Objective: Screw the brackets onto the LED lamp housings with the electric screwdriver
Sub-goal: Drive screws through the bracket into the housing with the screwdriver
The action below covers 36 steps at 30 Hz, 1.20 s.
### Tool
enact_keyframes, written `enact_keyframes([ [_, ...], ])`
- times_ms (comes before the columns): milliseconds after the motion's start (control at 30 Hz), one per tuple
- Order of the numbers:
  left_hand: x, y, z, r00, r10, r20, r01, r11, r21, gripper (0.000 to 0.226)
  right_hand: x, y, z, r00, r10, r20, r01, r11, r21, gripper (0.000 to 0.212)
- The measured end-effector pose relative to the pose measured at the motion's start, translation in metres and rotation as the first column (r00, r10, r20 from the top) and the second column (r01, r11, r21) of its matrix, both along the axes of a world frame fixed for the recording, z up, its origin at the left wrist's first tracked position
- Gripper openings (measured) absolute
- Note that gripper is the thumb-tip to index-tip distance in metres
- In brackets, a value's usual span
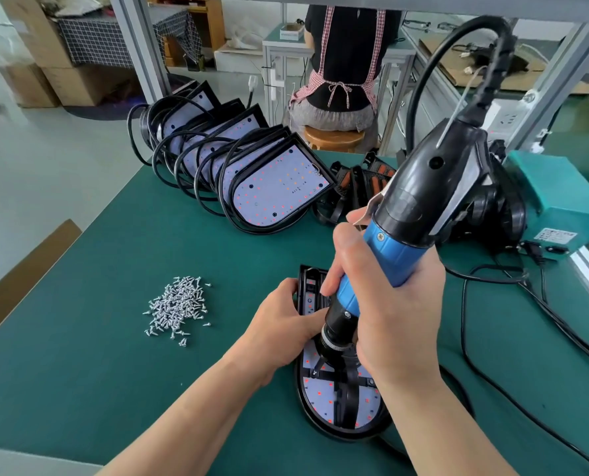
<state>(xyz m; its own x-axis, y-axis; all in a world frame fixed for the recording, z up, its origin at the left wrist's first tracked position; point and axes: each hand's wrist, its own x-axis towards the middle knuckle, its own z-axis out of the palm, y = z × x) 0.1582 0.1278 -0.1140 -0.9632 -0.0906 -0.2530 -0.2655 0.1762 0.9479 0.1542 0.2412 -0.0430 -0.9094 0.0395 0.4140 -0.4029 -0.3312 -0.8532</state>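
Covering most of the view, a dark green matted worktable (114, 372) carries everything. Along its far side a row of black-rimmed, D-shaped LED lamp housings with white LED boards (279, 187) leans one against the next, with black cables looped over them, and a heap of black brackets with orange parts (354, 187) lies just to their right. A blue-and-black electric screwdriver (406, 214) stands tilted in the foreground, a thick black cord (423, 73) arching up from its top; its nose points down onto one more black-rimmed LED lamp housing (324, 400), which lies flat at the near middle of the table, board up. The tip itself is hidden behind the tool's collar. A teal metal power box (554, 194) sits at the right edge. The right hand (396, 314) wraps its fingers tightly round the screwdriver's blue grip. The left hand (286, 314) holds the flat housing at its square far end, fingers curled over the rim, thumb reaching toward the tool's nose. A black arched bracket (348, 403) lies across that housing's board. A loose pile of small silver screws (176, 307) rests well left of the hands. Beyond the table, a person in a checked apron (344, 63) sits on a wooden stool (334, 137).
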Motion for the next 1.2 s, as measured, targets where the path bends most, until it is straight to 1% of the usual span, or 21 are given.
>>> enact_keyframes([
  [67, 0.0, 0.0, -0.001, 1.0, -0.001, 0.001, 0.001, 1.0, -0.016, 0.06, 0.002, 0.001, 0.0, 0.999, 0.031, -0.026, -0.03, 0.999, 0.015, 0.041],
  [167, -0.001, 0.001, 0.001, 1.0, -0.012, -0.021, 0.011, 0.999, -0.038, 0.07, 0.006, 0.001, 0.0, 0.996, 0.077, -0.04, -0.076, 0.997, 0.034, 0.033],
  [200, -0.001, 0.001, 0.001, 0.999, -0.018, -0.026, 0.017, 0.999, -0.037, 0.068, 0.008, 0.0, 0.0, 0.996, 0.087, -0.033, -0.085, 0.995, 0.043, 0.033],
  [300, 0.001, 0.001, -0.003, 1.0, 0.0, -0.025, -0.002, 0.998, -0.066, 0.036, 0.009, -0.003, -0.003, 0.996, 0.086, -0.004, -0.085, 0.993, 0.077, 0.037],
  [367, 0.002, 0.001, -0.002, 1.0, 0.011, -0.021, -0.013, 0.998, -0.069, 0.033, 0.007, -0.003, -0.004, 0.994, 0.103, 0.017, -0.104, 0.991, 0.084, 0.035],
  [400, 0.003, 0.002, -0.001, 1.0, 0.006, -0.01, -0.006, 0.997, -0.071, 0.043, 0.006, -0.001, -0.003, 0.991, 0.135, 0.028, -0.137, 0.986, 0.095, 0.031],
  [433, 0.004, 0.003, 0.001, 1.0, -0.005, 0.0, 0.005, 0.997, -0.077, 0.061, 0.003, 0.002, -0.003, 0.983, 0.18, 0.035, -0.183, 0.976, 0.116, 0.027],
  [467, 0.003, 0.004, 0.001, 1.0, -0.019, 0.004, 0.019, 0.997, -0.075, 0.072, 0.001, 0.005, -0.003, 0.973, 0.226, 0.034, -0.229, 0.964, 0.138, 0.029],
  [533, 0.003, 0.004, 0.0, 0.999, -0.034, 0.009, 0.035, 0.994, -0.101, 0.075, -0.004, 0.01, -0.003, 0.95, 0.313, 0.0, -0.309, 0.938, 0.16, 0.032],
  [633, 0.003, 0.002, 0.0, 0.998, -0.057, 0.022, 0.059, 0.992, -0.116, 0.069, -0.006, 0.013, 0.001, 0.914, 0.402, -0.052, -0.395, 0.912, 0.108, 0.05],
  [667, 0.002, 0.0, -0.001, 0.998, -0.059, 0.025, 0.062, 0.991, -0.121, 0.064, -0.008, 0.013, 0.005, 0.903, 0.425, -0.058, -0.422, 0.905, 0.058, 0.049],
  [733, 0.0, -0.003, -0.005, 0.998, -0.055, 0.019, 0.058, 0.988, -0.141, 0.047, -0.011, 0.014, 0.016, 0.884, 0.461, -0.077, -0.466, 0.882, -0.074, 0.036],
  [767, 0.0, -0.004, -0.004, 0.999, -0.051, 0.015, 0.052, 0.988, -0.144, 0.041, -0.013, 0.016, 0.022, 0.886, 0.455, -0.088, -0.463, 0.878, -0.119, 0.041],
  [800, 0.002, -0.005, -0.003, 0.999, -0.046, 0.013, 0.048, 0.986, -0.157, 0.04, -0.015, 0.017, 0.027, 0.894, 0.437, -0.096, -0.447, 0.884, -0.134, 0.045],
  [833, 0.003, -0.005, -0.003, 0.999, -0.045, 0.012, 0.047, 0.981, -0.189, 0.044, -0.017, 0.019, 0.031, 0.911, 0.4, -0.1, -0.41, 0.901, -0.139, 0.048],
  [900, 0.01, -0.011, 0.002, 0.999, -0.039, -0.011, 0.033, 0.947, -0.32, 0.057, -0.02, 0.026, 0.035, 0.948, 0.307, -0.081, -0.316, 0.937, -0.149, 0.049],
  [933, 0.013, -0.018, 0.004, 0.999, -0.022, -0.039, 0.005, 0.922, -0.388, 0.055, -0.022, 0.03, 0.034, 0.964, 0.259, -0.064, -0.266, 0.95, -0.163, 0.045],
  [967, 0.016, -0.029, 0.006, 0.997, 0.0, -0.083, -0.037, 0.898, -0.437, 0.044, -0.024, 0.036, 0.032, 0.976, 0.212, -0.045, -0.217, 0.959, -0.18, 0.037],
  [1033, 0.023, -0.062, 0.013, 0.988, 0.022, -0.155, -0.105, 0.827, -0.553, 0.011, -0.025, 0.047, 0.024, 0.989, 0.144, -0.014, -0.144, 0.966, -0.216, 0.013],
  [1100, 0.034, -0.097, 0.019, 0.989, 0.025, -0.146, -0.119, 0.726, -0.678, 0.02, -0.025, 0.054, 0.019, 0.995, 0.1, 0.021, -0.092, 0.966, -0.243, 0.008],
  [1200, 0.049, -0.127, 0.021, 0.997, 0.028, -0.072, -0.073, 0.652, -0.754, 0.024, -0.026, 0.062, 0.015, 0.997, 0.052, 0.057, -0.034, 0.958, -0.283, 0.008],
])
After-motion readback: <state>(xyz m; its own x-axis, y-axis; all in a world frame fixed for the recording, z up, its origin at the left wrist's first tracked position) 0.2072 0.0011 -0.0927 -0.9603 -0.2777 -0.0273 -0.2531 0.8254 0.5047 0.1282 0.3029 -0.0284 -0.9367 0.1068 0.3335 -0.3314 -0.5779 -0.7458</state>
